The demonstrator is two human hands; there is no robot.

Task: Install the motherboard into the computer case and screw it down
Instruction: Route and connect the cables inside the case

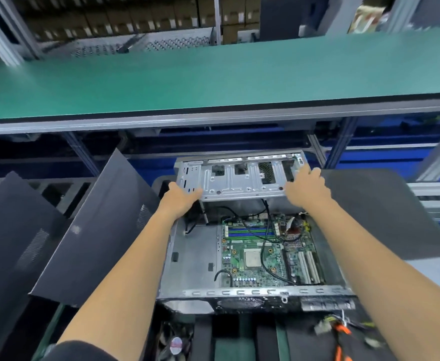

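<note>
**Two hands on the drive cage, board lying in the case**

Both of my hands reach forward to the metal drive cage (242, 178) at the far end of the open computer case (195, 259). My left hand (181, 198) grips the cage's near left corner, fingers (195, 192) curled round its edge. My right hand (306, 185) holds the right end of the cage, fingers wrapped over its far side, so I cannot see their tips. The cage stands tilted up above the case floor, its perforated plate facing me.

Inside the case the green motherboard (268, 254) lies flat on the right part of the floor, with the square processor (252, 258) near its middle, blue memory slots (247, 231) toward the cage and white expansion slots (308, 267) on the right. Black cables (265, 246) run from under the cage across the board. Whether any screws are in place I cannot tell.

Left of the case, two dark side panels (94, 230) lean at an angle. Beyond the case runs a long green desk (213, 74). At the near right edge lies a blurred bundle of orange and black wires (341, 332).
</note>
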